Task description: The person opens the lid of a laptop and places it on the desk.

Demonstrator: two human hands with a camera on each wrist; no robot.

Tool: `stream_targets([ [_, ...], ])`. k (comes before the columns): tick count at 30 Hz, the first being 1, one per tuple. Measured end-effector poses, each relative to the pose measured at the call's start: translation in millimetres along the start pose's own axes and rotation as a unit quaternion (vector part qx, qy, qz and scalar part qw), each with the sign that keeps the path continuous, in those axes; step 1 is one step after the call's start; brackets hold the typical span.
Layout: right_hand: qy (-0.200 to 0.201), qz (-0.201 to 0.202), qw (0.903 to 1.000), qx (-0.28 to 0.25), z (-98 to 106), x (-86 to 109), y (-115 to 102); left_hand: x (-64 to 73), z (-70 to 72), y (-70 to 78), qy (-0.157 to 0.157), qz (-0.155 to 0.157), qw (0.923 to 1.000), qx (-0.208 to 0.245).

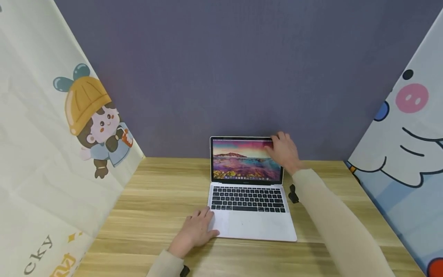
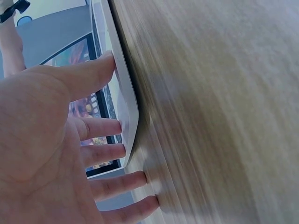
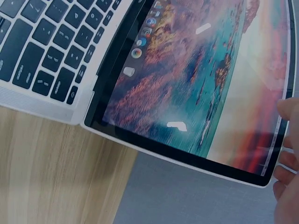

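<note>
An unfolded silver laptop (image 1: pixel 252 225) lies on the wooden table, its lit screen (image 1: pixel 242 159) showing a coastal picture. At the lid's upper right corner, my right hand (image 1: pixel 284 152) pinches the edge. In the right wrist view its thumb (image 3: pixel 287 108) is on the screen side and the other fingers (image 3: pixel 286 172) reach around behind the lid. My left hand (image 1: pixel 196 229) rests at the base's front left corner with fingers extended. In the left wrist view, the thumb (image 2: pixel 91 74) and two fingers touch the laptop's edge, while two others reach down to the table.
The wooden table (image 1: pixel 162 192) ends at a dark grey-blue panel (image 1: pixel 221 77) close behind the laptop. Cartoon-printed white sheets stand on the left (image 1: pixel 34 134) and the right (image 1: pixel 387 142). Black wrist straps (image 1: pixel 293 194) show at both sleeves.
</note>
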State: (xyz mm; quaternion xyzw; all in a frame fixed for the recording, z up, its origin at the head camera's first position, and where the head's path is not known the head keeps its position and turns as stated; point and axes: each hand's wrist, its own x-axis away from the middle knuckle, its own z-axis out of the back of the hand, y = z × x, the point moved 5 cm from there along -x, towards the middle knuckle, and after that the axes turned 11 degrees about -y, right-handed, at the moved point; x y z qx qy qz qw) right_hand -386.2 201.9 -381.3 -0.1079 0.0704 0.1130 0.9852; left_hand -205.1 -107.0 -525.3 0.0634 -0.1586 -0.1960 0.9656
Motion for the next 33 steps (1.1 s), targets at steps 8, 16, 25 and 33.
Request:
stream_targets([
  [8, -0.001, 0.017, 0.9998, -0.005, 4, 10.2, 2, -0.8, -0.3, -1.4, -0.006, 0.005, 0.9999, 0.012],
  [16, -0.004, 0.050, 0.9987, -0.010, 15, 24.9, 0, -0.2, 3.3, -1.9, 0.005, 0.003, 0.9995, 0.031],
  [25, -0.016, 0.049, 0.9985, -0.019, 3, 60.4, 1, 1.9, 3.7, -3.1, 0.015, -0.012, 0.9980, 0.060],
  [33, -0.007, 0.048, 0.9981, -0.037, -19, 88.9, 3, 7.3, 9.4, -5.7, 0.032, -0.019, 0.9943, 0.100],
])
